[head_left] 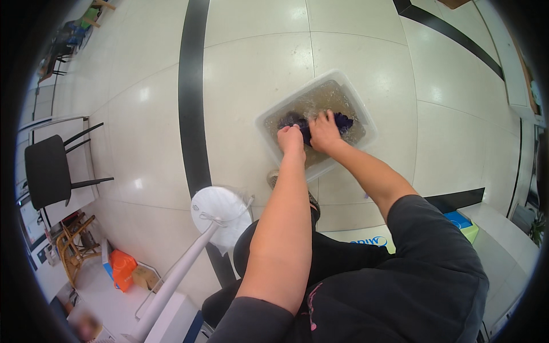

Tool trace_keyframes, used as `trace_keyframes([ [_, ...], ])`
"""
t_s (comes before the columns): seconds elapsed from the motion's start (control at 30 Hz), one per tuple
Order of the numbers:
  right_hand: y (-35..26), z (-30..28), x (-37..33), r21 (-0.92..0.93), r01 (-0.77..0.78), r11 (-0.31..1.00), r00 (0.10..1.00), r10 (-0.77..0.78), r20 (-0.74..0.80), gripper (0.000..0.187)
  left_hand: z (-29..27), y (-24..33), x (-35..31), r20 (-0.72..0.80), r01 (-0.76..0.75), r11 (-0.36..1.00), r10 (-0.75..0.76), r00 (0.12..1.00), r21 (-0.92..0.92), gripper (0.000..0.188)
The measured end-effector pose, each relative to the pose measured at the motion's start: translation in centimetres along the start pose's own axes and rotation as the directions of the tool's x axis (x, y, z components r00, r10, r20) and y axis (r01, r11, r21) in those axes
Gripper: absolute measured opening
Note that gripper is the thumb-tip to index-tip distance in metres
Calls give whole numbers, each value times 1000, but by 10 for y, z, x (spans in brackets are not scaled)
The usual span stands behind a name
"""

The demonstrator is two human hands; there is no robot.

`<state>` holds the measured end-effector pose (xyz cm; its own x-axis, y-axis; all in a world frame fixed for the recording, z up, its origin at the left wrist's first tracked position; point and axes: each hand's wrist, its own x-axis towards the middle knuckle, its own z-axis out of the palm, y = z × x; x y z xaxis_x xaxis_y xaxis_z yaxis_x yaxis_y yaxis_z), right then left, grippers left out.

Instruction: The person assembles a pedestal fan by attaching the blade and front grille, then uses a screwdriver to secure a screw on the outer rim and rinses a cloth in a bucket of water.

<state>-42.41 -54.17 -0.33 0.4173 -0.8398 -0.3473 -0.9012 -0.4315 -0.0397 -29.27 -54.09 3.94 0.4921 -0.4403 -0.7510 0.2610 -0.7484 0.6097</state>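
Note:
A translucent white plastic tub stands on the floor in front of me, holding cloudy, rippling water. In it lies a wet, bunched dark purple cloth, partly under the water. My left hand is closed in a fist on the cloth's left end, above the near side of the tub. Just right of it, my right hand presses down with curled fingers around the cloth's middle. Some of the cloth is hidden beneath both hands.
A white round object wrapped in tied plastic stands left of my legs, beside a white pole. Farther left are a black chair, a rattan chair and an orange bag. A green-and-white box lies beside my right leg.

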Motion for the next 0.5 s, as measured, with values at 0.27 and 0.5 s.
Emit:
trace_keyframes([
  [0.27,-32,-47,2,710,-390,587,895,421,144,26,-11,-5,0,169,326,945,-319,933,-17,30],
  [0.5,-77,-147,-85,972,14,233,898,425,-114,25,-28,-4,3,675,595,756,-290,678,-273,41],
])
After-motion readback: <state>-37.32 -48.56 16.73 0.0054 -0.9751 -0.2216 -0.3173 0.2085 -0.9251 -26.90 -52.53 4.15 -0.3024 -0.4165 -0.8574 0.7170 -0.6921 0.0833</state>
